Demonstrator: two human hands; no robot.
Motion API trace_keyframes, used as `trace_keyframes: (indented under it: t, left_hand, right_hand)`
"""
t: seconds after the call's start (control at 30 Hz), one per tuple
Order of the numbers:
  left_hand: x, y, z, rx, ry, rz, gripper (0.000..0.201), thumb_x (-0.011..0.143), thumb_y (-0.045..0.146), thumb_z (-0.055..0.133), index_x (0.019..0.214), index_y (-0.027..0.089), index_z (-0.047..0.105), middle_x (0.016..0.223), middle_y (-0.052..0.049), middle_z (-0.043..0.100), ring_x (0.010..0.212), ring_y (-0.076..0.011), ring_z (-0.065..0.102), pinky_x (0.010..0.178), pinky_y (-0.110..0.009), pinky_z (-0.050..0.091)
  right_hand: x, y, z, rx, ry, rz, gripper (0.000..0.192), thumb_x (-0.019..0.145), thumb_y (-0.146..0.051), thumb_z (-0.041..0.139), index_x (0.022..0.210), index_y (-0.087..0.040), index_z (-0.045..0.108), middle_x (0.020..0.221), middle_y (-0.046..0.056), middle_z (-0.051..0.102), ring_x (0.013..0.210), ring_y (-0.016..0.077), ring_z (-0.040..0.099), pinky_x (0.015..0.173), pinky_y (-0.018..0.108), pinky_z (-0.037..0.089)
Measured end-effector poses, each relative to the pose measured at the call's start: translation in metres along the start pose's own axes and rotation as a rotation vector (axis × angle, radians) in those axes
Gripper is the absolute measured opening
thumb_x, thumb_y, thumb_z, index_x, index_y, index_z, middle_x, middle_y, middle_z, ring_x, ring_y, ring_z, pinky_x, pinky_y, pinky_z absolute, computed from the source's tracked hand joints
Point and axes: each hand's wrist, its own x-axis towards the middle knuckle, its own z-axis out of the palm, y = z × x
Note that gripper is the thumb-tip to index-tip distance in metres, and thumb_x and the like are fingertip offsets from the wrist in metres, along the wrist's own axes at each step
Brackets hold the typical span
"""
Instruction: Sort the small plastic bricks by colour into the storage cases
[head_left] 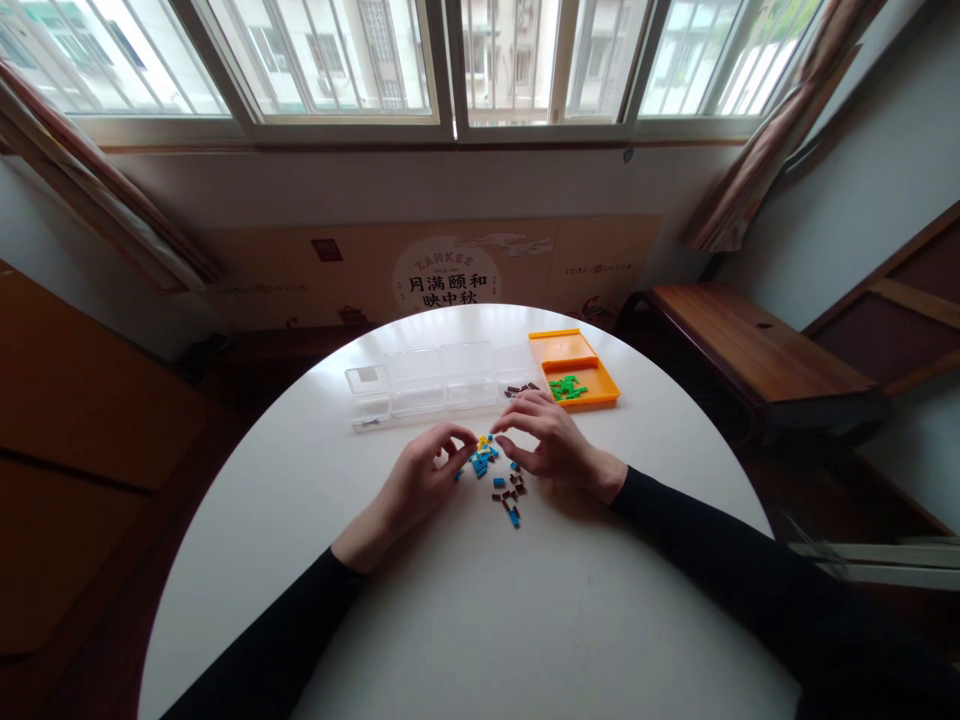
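We have both hands low over the middle of the round white worktop (465, 620), reaching in from the near side in black sleeves. Our left arm slants from the near left toward the far right; the wrist is nearly straight, and the left hand (420, 465) is curled, forefinger arched above the thumb, both tips at the left edge of a small heap of blue and yellow pieces (482, 462). Our right arm comes in from the near right, and the right hand (551, 440) lies across, palm down, its fingers bent toward the left. Its thumb and forefinger curve around a rounded gap, with their tips beside the heap's far right edge. We cannot tell whether either hand is pinching a piece.

The heap lies between our hands. On its near right, loose brown pieces (517, 487) lie scattered with a few blue ones. Beyond our hands, to the left, stands a clear compartment box (409, 398); more brown pieces sit in its right end. Just right of it is an orange tray (609, 390), with green pieces (568, 388) in its near compartment.
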Motion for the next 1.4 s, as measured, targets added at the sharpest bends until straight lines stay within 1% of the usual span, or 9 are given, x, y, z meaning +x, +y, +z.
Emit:
trace_keyframes:
  t: [0.1,0.17,0.47,0.67,0.8,0.9,1.1,1.27,1.4]
  left_hand:
    - [0.0005,0.0040,0.0005,-0.029,-0.003,0.003,0.003,0.101,0.024,0.073,0.101,0.023,0.075,0.095,-0.002,0.077,0.078,-0.0142,0.067,0.059,-0.021,0.048]
    - [0.0011,0.0044,-0.0004,-0.029,0.013,0.016,0.002,0.099,0.024,0.076,0.099,0.022,0.076,0.094,-0.002,0.078,0.077,-0.0144,0.067,0.058,-0.021,0.047]
    - [0.0024,0.0024,-0.0016,-0.017,0.087,0.072,0.007,0.095,0.024,0.083,0.094,0.022,0.077,0.089,0.000,0.080,0.073,-0.0127,0.067,0.069,-0.024,0.054]
    - [0.0010,0.0089,-0.0010,0.047,0.086,0.093,0.011,0.096,0.030,0.083,0.092,0.022,0.077,0.087,-0.001,0.080,0.072,-0.0140,0.067,0.064,-0.024,0.054]
    - [0.0005,0.0080,-0.0003,0.061,0.088,0.090,0.012,0.097,0.033,0.083,0.093,0.023,0.078,0.087,-0.002,0.081,0.072,-0.0150,0.069,0.062,-0.025,0.055]
    - [0.0003,0.0066,0.0000,0.064,0.081,0.094,0.012,0.097,0.033,0.083,0.094,0.023,0.078,0.087,-0.002,0.082,0.074,-0.0158,0.071,0.064,-0.026,0.056]
    - [0.0004,0.0065,-0.0002,0.072,0.071,0.106,0.011,0.097,0.031,0.083,0.092,0.022,0.079,0.086,-0.003,0.082,0.074,-0.0160,0.072,0.067,-0.026,0.059]
    - [0.0002,0.0062,-0.0002,0.074,0.071,0.112,0.011,0.097,0.032,0.082,0.093,0.022,0.079,0.088,-0.003,0.082,0.075,-0.0163,0.072,0.065,-0.026,0.057]
    - [0.0003,0.0061,0.0001,0.091,0.071,0.115,0.010,0.096,0.031,0.082,0.093,0.023,0.079,0.087,-0.003,0.082,0.076,-0.0170,0.073,0.070,-0.028,0.059]
  right_hand:
    - [0.0015,-0.0015,0.0024,0.011,-0.058,-0.085,0.006,0.104,-0.031,0.073,0.105,-0.025,0.075,0.100,0.004,0.077,0.092,0.0227,0.067,0.095,0.042,0.053]
    - [0.0016,-0.0012,0.0032,0.011,-0.072,-0.101,0.006,0.104,-0.031,0.073,0.105,-0.025,0.075,0.098,0.004,0.077,0.091,0.0227,0.066,0.094,0.042,0.053]
    - [0.0014,-0.0004,0.0060,0.021,-0.077,-0.093,0.007,0.105,-0.031,0.074,0.103,-0.024,0.075,0.093,0.004,0.075,0.088,0.0218,0.065,0.092,0.039,0.052]
    - [0.0029,-0.0015,0.0055,0.013,-0.090,-0.096,0.008,0.106,-0.031,0.074,0.103,-0.024,0.075,0.092,0.004,0.075,0.088,0.0217,0.065,0.092,0.038,0.053]
    - [0.0022,-0.0007,0.0055,0.019,-0.119,-0.070,0.009,0.105,-0.036,0.076,0.105,-0.026,0.075,0.096,0.003,0.078,0.091,0.0225,0.067,0.095,0.040,0.053]
    - [0.0014,0.0006,0.0058,0.029,-0.142,-0.061,0.012,0.104,-0.039,0.077,0.105,-0.027,0.076,0.097,0.002,0.080,0.092,0.0223,0.068,0.097,0.041,0.053]
    - [0.0007,0.0018,0.0061,0.012,-0.141,-0.067,0.011,0.106,-0.037,0.075,0.102,-0.027,0.076,0.094,0.002,0.079,0.089,0.0215,0.067,0.096,0.040,0.053]
    - [0.0011,0.0013,0.0060,0.024,-0.135,-0.083,0.009,0.106,-0.034,0.074,0.102,-0.026,0.075,0.094,0.002,0.079,0.088,0.0212,0.067,0.095,0.040,0.053]
    - [0.0012,0.0008,0.0055,0.033,-0.132,-0.074,0.008,0.105,-0.032,0.074,0.101,-0.026,0.075,0.094,0.002,0.079,0.087,0.0210,0.068,0.096,0.040,0.053]
